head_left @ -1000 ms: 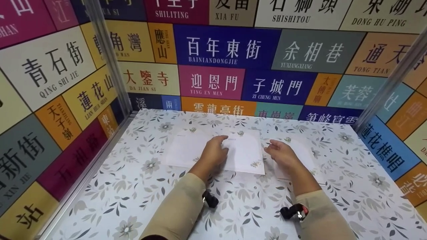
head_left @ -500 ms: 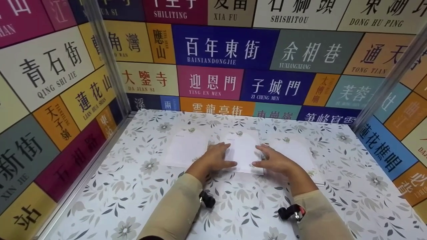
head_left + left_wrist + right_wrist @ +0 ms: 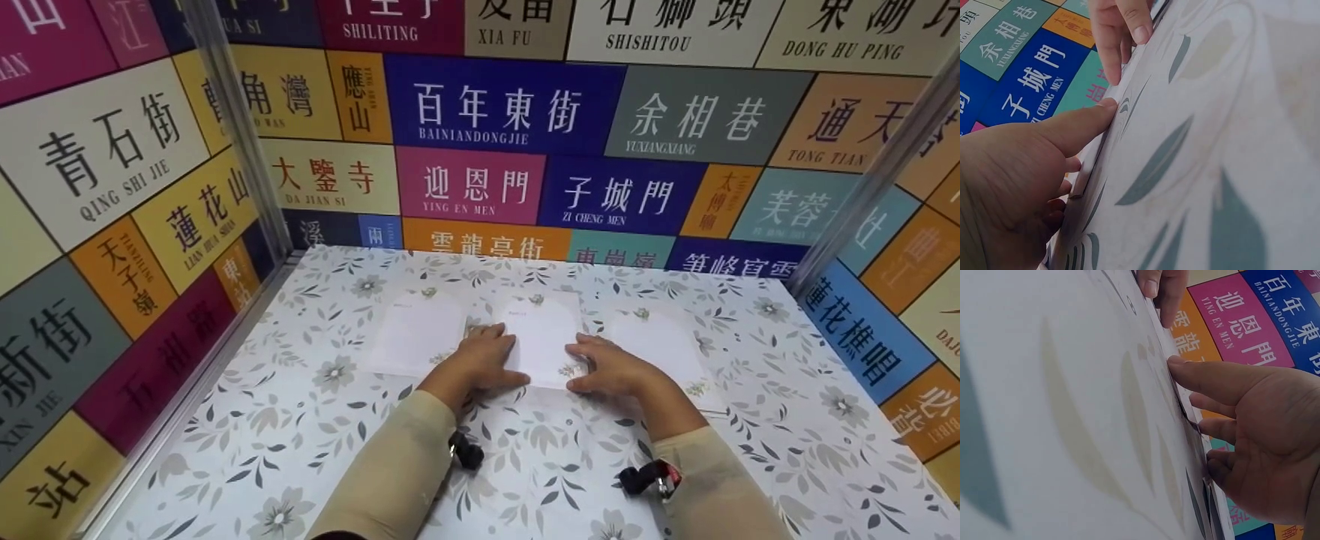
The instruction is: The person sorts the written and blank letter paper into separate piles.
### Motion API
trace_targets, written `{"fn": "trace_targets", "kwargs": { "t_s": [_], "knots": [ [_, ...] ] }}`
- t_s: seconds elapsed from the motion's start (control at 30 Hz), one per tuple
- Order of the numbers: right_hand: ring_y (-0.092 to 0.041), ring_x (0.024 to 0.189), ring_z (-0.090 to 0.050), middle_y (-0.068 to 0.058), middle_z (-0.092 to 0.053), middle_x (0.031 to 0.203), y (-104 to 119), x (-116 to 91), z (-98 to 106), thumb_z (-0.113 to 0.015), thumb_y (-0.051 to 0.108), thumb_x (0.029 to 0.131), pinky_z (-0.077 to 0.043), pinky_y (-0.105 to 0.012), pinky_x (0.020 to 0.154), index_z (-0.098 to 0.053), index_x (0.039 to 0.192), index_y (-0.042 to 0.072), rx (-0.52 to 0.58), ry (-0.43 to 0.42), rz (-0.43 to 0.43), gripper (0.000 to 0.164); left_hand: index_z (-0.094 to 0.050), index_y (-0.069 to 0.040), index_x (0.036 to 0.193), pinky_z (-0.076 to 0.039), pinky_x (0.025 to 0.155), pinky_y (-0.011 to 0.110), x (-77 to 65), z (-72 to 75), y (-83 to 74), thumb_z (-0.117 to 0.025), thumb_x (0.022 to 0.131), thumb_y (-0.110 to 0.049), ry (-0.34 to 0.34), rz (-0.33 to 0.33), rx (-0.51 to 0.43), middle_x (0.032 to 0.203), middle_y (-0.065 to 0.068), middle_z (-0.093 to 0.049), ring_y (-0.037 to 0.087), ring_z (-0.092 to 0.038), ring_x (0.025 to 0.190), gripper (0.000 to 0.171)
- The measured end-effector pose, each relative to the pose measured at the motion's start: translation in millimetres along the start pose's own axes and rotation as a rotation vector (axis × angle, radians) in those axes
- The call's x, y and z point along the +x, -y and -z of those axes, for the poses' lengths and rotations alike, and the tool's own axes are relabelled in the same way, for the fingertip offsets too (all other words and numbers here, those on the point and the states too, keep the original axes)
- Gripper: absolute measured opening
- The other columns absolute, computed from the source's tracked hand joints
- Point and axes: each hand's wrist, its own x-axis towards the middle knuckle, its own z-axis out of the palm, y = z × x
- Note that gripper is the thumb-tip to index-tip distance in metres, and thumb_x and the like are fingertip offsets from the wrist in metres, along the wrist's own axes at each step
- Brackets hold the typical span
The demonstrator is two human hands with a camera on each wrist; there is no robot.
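Three white sheets of flower-printed stationery lie side by side on the table: a left sheet [image 3: 416, 330], a middle sheet [image 3: 544, 337] and a right sheet [image 3: 652, 341]. My left hand [image 3: 482, 361] rests at the middle sheet's left side, its thumb near the front corner. Opposite it, my right hand [image 3: 616, 367] has its fingers and thumb along the right side. In the left wrist view, the left thumb [image 3: 1086, 122] lies at the paper's near edge. The right wrist view shows the right hand [image 3: 1269, 433] with slightly bent fingers at the paper's edge.
A white tabletop [image 3: 555, 465] with a grey leaf and flower print spreads beneath everything. Walls of coloured street-name panels [image 3: 506, 105] rise behind and to both sides, with metal posts [image 3: 251, 142] at the corners. Black devices [image 3: 469, 450] sit on both wrists.
Both hands have come down to the sides of the middle sheet, the right one moving left from above the right sheet. The left fingers have spread from a more gathered pose.
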Motion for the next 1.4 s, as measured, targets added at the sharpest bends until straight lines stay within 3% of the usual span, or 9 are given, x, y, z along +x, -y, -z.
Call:
{"fn": "trace_targets", "kwargs": {
  "t_s": [0.27,0.53,0.67,0.83,0.97,1.13,1.4],
  "knots": [
    [-0.045,0.167,-0.013,-0.012,-0.024,0.179,-1.1,2.6,-0.6,-0.081,0.038,0.094,-0.015,-0.066,0.135,-0.049,0.162,0.018,-0.01,-0.014,0.003,0.077,-0.049,-0.019,0.162,-0.025,0.136,0.051,3.9,-2.0,-0.7,-0.072,0.096,-0.059,-0.038,-0.037,0.068,0.177,0.008,-0.032,0.033,-0.024,0.166,0.081],
    [-0.045,0.163,-0.027,-0.017,-0.032,0.174,-1.0,3.6,-0.9,-0.078,0.031,0.098,-0.023,-0.063,0.134,-0.054,0.157,0.01,0.015,-0.063,0.015,0.068,-0.058,-0.016,0.155,-0.029,0.135,0.048,6.3,-1.2,-2.5,-0.071,0.101,-0.05,-0.075,-0.026,0.051,0.173,0.008,-0.04,0.032,-0.032,0.163,0.065],
    [-0.044,0.149,-0.044,-0.023,-0.041,0.16,0.0,3.7,-1.3,-0.079,0.033,0.097,-0.035,-0.06,0.128,-0.056,0.155,0.007,0.013,-0.104,0.0,0.068,-0.063,-0.018,0.15,-0.032,0.133,0.048,6.9,-2.1,-2.9,-0.07,0.102,-0.049,-0.107,-0.026,0.07,0.169,0.006,-0.048,0.033,-0.04,0.159,0.058],
    [-0.033,0.126,-0.057,-0.021,-0.053,0.142,-0.8,5.3,0.1,-0.082,0.038,0.094,-0.045,-0.055,0.119,-0.062,0.151,0.012,-0.024,-0.137,-0.041,0.066,-0.067,-0.021,0.146,-0.036,0.13,0.05,6.5,-2.7,-2.9,-0.071,0.102,-0.047,-0.144,-0.017,0.045,0.165,0.003,-0.053,0.034,-0.048,0.153,0.051],
    [-0.028,0.114,-0.058,-0.018,-0.06,0.131,-1.8,7.7,0.2,-0.081,0.037,0.095,-0.049,-0.052,0.112,-0.064,0.149,0.01,-0.047,-0.136,-0.023,0.063,-0.068,-0.019,0.144,-0.037,0.13,0.049,6.2,-3.3,-2.9,-0.071,0.101,-0.045,-0.166,-0.031,0.032,0.163,0.005,-0.056,0.034,-0.051,0.151,0.05],
    [-0.028,0.112,-0.06,-0.018,-0.065,0.131,-0.5,8.2,0.6,-0.08,0.032,0.096,-0.05,-0.051,0.109,-0.066,0.145,0.006,-0.019,-0.144,-0.025,0.058,-0.071,-0.013,0.14,-0.041,0.128,0.045,4.8,-3.9,-2.8,-0.073,0.1,-0.044,-0.2,-0.076,0.027,0.158,0.011,-0.061,0.035,-0.056,0.147,0.051],
    [-0.028,0.11,-0.062,-0.017,-0.068,0.126,3.5,7.5,2.3,-0.08,0.034,0.095,-0.052,-0.05,0.104,-0.068,0.142,0.004,0.003,-0.168,-0.06,0.057,-0.069,-0.012,0.143,-0.039,0.13,0.046,3.2,-2.4,-3.9,-0.068,0.103,-0.046,-0.17,-0.059,-0.053,0.157,0.011,-0.061,0.033,-0.054,0.149,0.053]
  ]
}}
